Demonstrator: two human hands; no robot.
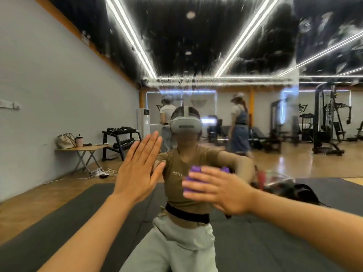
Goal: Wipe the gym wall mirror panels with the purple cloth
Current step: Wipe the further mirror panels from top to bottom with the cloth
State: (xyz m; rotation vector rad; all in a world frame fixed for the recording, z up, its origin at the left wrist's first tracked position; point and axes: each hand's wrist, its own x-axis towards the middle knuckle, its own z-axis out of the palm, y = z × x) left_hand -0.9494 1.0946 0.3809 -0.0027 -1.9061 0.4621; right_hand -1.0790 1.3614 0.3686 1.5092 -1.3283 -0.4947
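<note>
The gym wall mirror [196, 46] fills the view straight ahead, with smears and wet streaks across its upper part. My left hand [137, 169] lies flat against the glass, fingers straight and pointing up. To its right, my right hand [218, 189] presses the purple cloth [193, 173] onto the mirror with straight fingers pointing left. Only the cloth's top and left edges show past the fingers. My own reflection sits behind both hands.
A vertical seam [294, 85] between mirror panels runs at the right. Reflected in the glass are a folding table [82, 149] with bags, a dumbbell rack [121, 140], weight machines [330, 122], two people, and dark floor mats [255, 242].
</note>
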